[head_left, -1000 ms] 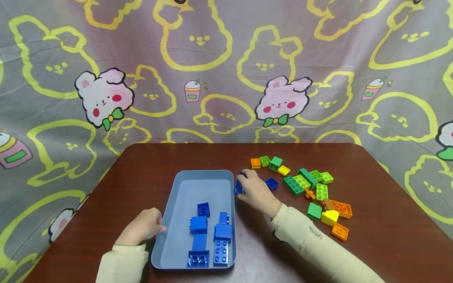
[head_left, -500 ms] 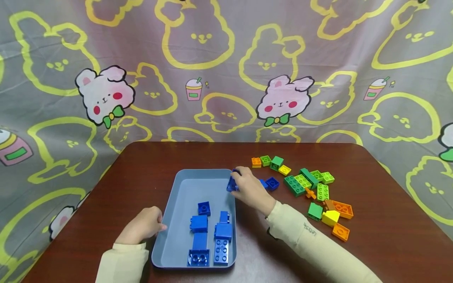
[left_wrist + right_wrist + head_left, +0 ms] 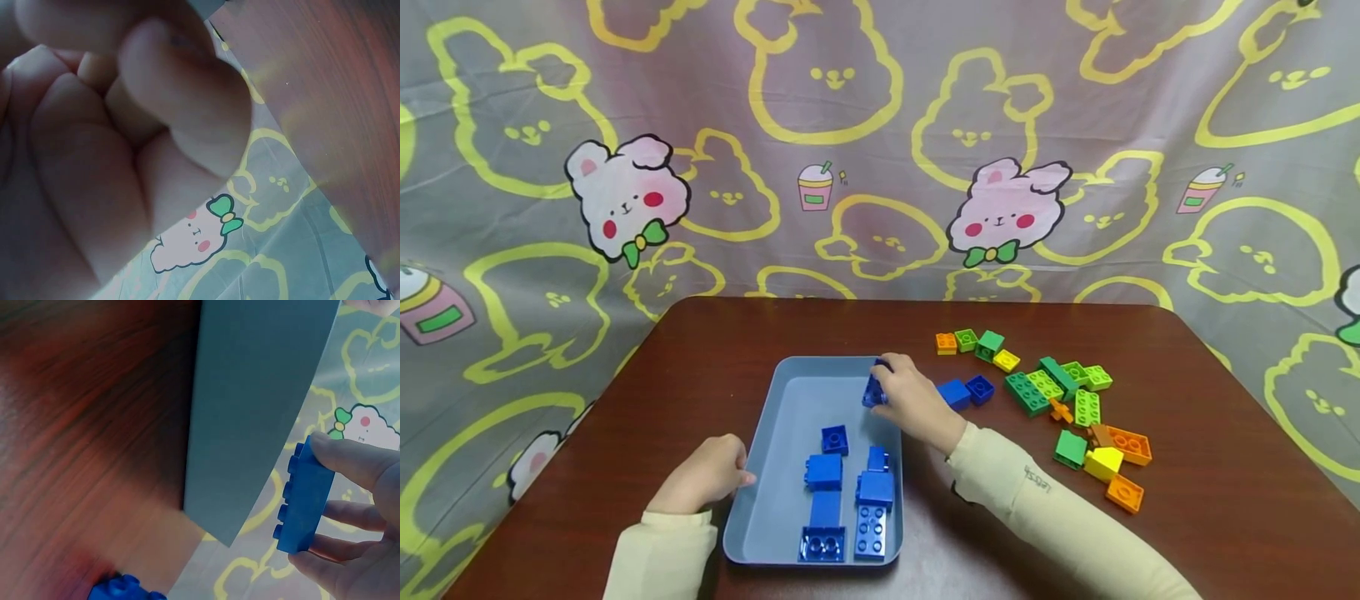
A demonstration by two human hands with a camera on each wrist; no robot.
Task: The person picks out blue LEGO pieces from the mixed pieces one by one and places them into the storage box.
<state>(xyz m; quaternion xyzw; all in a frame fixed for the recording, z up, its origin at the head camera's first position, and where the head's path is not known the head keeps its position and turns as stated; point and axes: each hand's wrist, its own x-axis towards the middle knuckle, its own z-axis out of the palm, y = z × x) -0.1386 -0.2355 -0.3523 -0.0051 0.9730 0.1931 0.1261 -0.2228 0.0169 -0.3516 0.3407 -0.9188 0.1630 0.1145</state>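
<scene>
My right hand (image 3: 917, 402) holds a long blue building brick (image 3: 874, 392) above the right side of the blue-grey tray (image 3: 808, 400). In the right wrist view the brick (image 3: 306, 500) is pinched between thumb and fingertips, its studs facing left, beyond the tray's outer wall (image 3: 250, 412). Several blue bricks lie in the tray's near half, among them a studded brick (image 3: 871, 532) and an upturned one (image 3: 822, 543). My left hand (image 3: 707, 475) is at the tray's left rim, thumb tip over the edge. The left wrist view shows its fingers (image 3: 94, 156) curled, with nothing visible in them.
Right of the tray lie a blue brick (image 3: 955, 394) and a small square blue brick (image 3: 980, 389). Green, yellow and orange bricks, such as a dark green one (image 3: 1027, 393) and an orange one (image 3: 1125, 493), are spread over the brown table (image 3: 1000, 517). A patterned cloth (image 3: 880, 150) hangs behind.
My right hand has carried the long blue brick leftward from the table beside the tray to above its right side. The blue brick behind the hand has come into view. The left hand has stayed put.
</scene>
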